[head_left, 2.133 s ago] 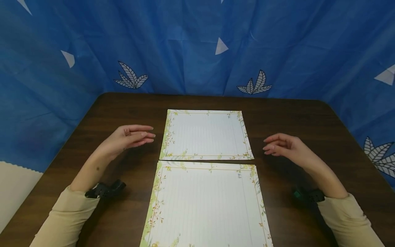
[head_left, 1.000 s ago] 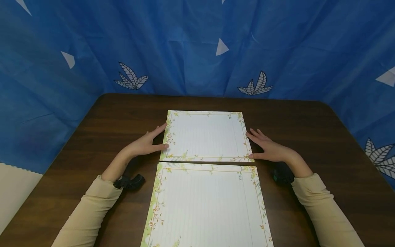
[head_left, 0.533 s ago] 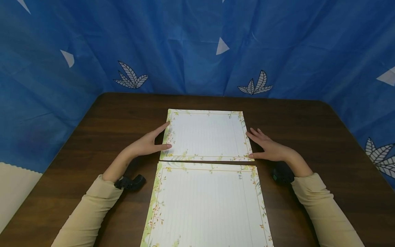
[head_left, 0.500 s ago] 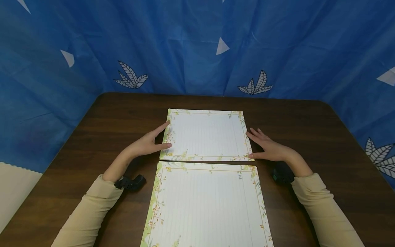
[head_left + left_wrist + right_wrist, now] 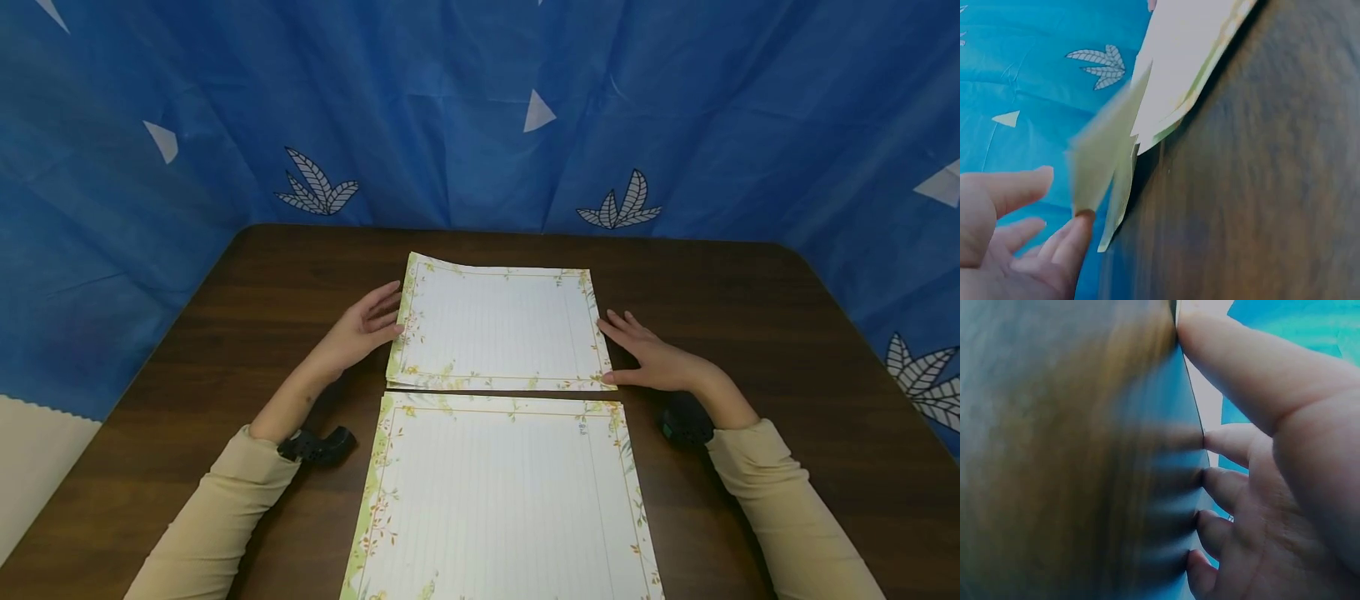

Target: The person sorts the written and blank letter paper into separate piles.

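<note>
Two stacks of lined letter paper with floral borders lie one behind the other, the far stack just beyond the near stack. At the far stack's left edge is my left hand, its thumb apart from its fingers. In the left wrist view a fingertip touches the raised edge of a bent top sheet, which stands away from the paper under it. My right hand is spread along the far stack's right edge. Its thumb and fingertips touch down there in the right wrist view.
Everything lies on a dark brown wooden table. A blue curtain with leaf prints hangs right behind the table's far edge. Black wrist devices sit under both wrists, the left device close to the near stack.
Both hands came in from the sides to the far stack. The left thumb has since drawn back off the paper, and the top sheet's left side has risen. The right hand has held still.
</note>
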Demonstrator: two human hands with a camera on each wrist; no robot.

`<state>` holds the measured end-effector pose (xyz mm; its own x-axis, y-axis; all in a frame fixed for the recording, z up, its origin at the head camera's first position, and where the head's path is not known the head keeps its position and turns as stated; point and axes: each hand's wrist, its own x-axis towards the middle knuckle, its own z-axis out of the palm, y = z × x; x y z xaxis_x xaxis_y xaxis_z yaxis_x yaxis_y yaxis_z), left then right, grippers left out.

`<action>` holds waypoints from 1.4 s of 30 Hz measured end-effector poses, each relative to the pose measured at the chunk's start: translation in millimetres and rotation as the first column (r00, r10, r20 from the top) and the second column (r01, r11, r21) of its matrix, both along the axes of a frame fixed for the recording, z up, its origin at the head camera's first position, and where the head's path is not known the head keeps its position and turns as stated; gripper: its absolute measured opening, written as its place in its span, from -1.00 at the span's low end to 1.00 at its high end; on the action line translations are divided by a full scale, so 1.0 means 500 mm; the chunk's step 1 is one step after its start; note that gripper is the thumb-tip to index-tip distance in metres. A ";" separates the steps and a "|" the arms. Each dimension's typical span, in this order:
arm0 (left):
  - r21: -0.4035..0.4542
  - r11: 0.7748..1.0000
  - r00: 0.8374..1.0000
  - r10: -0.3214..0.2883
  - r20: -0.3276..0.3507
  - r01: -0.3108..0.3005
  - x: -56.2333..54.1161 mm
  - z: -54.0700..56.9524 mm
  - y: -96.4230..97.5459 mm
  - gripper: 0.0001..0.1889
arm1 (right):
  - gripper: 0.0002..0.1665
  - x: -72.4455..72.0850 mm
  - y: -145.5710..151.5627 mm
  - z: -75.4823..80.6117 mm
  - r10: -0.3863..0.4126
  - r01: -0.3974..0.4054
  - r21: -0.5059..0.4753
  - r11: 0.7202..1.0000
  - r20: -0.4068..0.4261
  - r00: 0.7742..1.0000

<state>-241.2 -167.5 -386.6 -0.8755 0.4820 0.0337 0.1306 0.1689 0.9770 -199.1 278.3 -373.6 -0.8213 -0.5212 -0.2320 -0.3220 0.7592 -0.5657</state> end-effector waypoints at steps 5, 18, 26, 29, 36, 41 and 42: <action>-0.042 0.993 0.990 0.117 0.077 -0.114 0.000 -0.004 -0.001 -0.24 | 0.02 0.001 -0.005 0.001 -0.008 0.008 -0.003 1.000 -0.013 1.000; -0.195 0.961 0.961 0.227 0.157 -0.195 0.001 -0.012 0.001 -0.74 | 0.03 0.001 -0.004 -0.003 -0.018 0.018 0.013 1.000 -0.037 0.999; -0.285 0.931 0.973 0.228 -0.032 -0.228 0.005 -0.014 0.009 -0.77 | 0.03 0.001 -0.005 -0.001 -0.013 0.013 0.007 1.000 -0.030 0.999; -0.254 0.939 0.972 0.233 -0.023 -0.231 0.004 -0.012 0.008 -0.72 | 0.03 0.000 -0.005 -0.003 -0.014 0.015 0.014 1.000 -0.031 0.999; -0.125 0.975 0.973 0.197 0.119 -0.183 -0.003 -0.009 -0.006 -0.58 | 0.04 0.000 -0.004 -0.006 -0.008 0.009 0.018 1.000 -0.043 0.999; -0.131 0.979 0.979 0.171 0.111 -0.156 -0.004 -0.014 -0.008 -0.56 | 0.04 -0.001 -0.004 -0.006 -0.009 0.010 0.016 1.000 -0.037 0.999; -0.134 0.979 0.981 0.168 0.100 -0.154 -0.003 -0.014 -0.007 -0.55 | 0.04 -0.001 -0.004 -0.006 -0.011 0.012 0.018 1.000 -0.035 0.999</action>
<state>-242.9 -171.0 -393.9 -0.9369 0.3288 -0.1192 -0.0159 0.3004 0.9537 -199.6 276.3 -376.6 -0.8349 -0.5078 -0.2124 -0.3325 0.7728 -0.5405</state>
